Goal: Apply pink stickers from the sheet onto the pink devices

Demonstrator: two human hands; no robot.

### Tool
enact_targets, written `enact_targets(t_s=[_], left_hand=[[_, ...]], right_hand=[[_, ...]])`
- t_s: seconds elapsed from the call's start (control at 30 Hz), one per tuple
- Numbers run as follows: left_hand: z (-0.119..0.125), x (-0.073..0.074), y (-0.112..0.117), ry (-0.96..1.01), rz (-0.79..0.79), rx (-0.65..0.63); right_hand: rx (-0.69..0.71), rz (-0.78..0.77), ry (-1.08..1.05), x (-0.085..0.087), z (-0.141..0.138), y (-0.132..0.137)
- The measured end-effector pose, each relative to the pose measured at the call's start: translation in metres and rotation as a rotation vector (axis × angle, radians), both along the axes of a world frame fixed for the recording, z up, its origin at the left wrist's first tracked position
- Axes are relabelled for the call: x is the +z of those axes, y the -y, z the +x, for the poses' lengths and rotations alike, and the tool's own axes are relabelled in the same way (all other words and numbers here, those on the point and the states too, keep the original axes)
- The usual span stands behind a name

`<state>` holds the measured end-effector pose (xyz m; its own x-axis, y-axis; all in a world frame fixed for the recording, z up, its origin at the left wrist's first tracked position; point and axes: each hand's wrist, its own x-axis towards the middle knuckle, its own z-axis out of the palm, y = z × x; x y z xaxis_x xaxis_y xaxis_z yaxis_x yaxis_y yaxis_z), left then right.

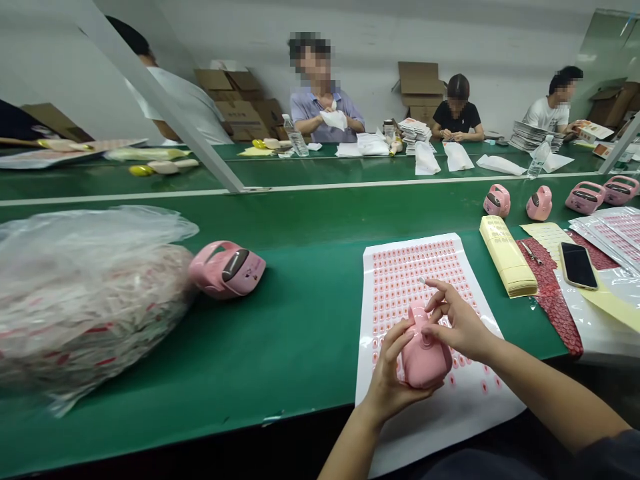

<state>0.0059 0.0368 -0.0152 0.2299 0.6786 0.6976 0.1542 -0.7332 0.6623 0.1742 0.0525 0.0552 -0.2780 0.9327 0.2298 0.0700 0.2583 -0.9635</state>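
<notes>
Left hand (pixel 386 377) curls around a pink plastic handheld device (pixel 425 360), gripping it firmly above a white sheet of pink printed labels (pixel 483 410), while the right hand (pixel 463 320) is half open, its index finger extended, a pale speck (pixel 421 281) at the tip too small to identify. A loose grip could let the smooth casing slip onto the sheet, and the speck could drop if the fingertip brushes the labels. Across the green bench (pixel 300 333), a bulging clear plastic bag (pixel 85 300) and another pink device (pixel 227 270) sit left; a yellow label stack (pixel 507 257), a phone (pixel 579 265) and four more pink devices (pixel 539 203) line the right side. Beyond, co-workers (pixel 315 113) sit at a parallel bench before cardboard boxes (pixel 240 100).
</notes>
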Motion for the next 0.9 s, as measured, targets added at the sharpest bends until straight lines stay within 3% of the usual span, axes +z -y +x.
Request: enact_targets(t_s=[0.27, 0.47, 0.6, 0.7, 0.9], left_hand=[[0.0, 0.0, 0.0, -0.043, 0.066, 0.014], [0.0, 0.004, 0.001, -0.074, 0.096, 0.024], [-0.003, 0.005, 0.001, -0.13, 0.093, 0.029], [-0.005, 0.003, 0.0, -0.166, 0.118, 0.042], [-0.008, 0.004, 0.001, -0.214, 0.065, 0.057]], right_hand=[[-0.05, 0.211, 0.062, -0.01, -0.003, 0.004], [-0.23, 0.641, 0.192, -0.023, -0.005, 0.01], [-0.205, 0.888, 0.314, -0.028, 0.001, 0.015], [-0.128, 0.925, 0.316, -0.029, 0.006, 0.017], [-0.081, 0.842, 0.262, -0.03, 0.006, 0.017]])
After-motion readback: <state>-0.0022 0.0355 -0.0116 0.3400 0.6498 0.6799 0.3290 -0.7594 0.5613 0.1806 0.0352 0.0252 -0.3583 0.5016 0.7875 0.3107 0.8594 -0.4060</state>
